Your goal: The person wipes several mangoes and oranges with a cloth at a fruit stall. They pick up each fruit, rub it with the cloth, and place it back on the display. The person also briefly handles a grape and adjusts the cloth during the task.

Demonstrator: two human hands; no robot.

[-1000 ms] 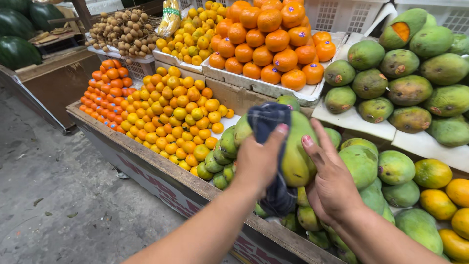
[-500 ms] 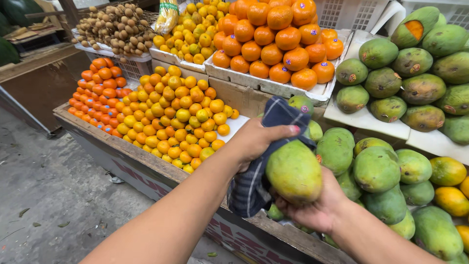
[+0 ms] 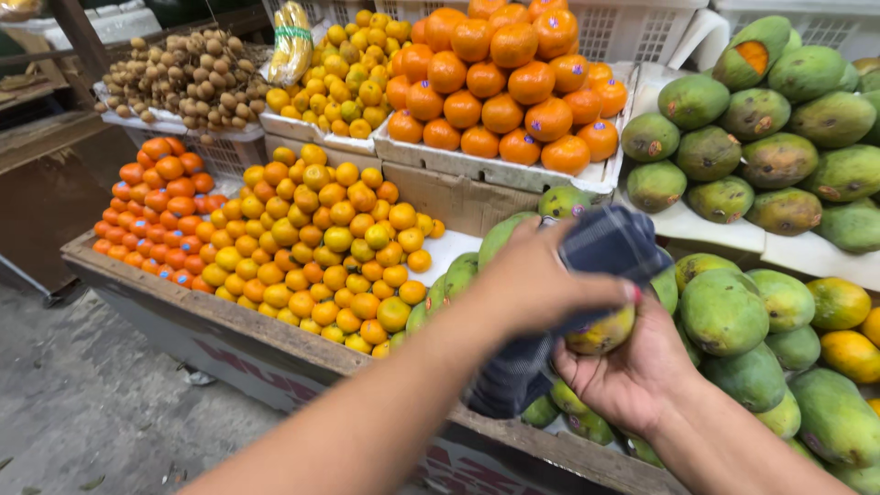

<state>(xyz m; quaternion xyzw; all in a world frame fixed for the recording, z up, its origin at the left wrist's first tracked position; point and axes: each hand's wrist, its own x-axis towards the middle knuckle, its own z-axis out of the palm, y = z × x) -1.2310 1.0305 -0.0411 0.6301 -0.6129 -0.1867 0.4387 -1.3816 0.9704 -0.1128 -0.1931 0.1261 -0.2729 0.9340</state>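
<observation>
Fingers [image 3: 616, 291] of the left hand [image 3: 536, 284] press a dark cloth [image 3: 605, 246] over a mango [image 3: 600, 332] — the right hand [image 3: 628, 376] cups that mango from below, fingers curled around it. Both hover above the green mango pile [image 3: 733, 321] on the surface [image 3: 229, 316], beside small oranges [image 3: 312, 247] — larger oranges [image 3: 500, 78] sit behind.

Left hand [image 3: 536, 284] arches palm-down above the upturned, cupped right hand [image 3: 623, 371].
</observation>
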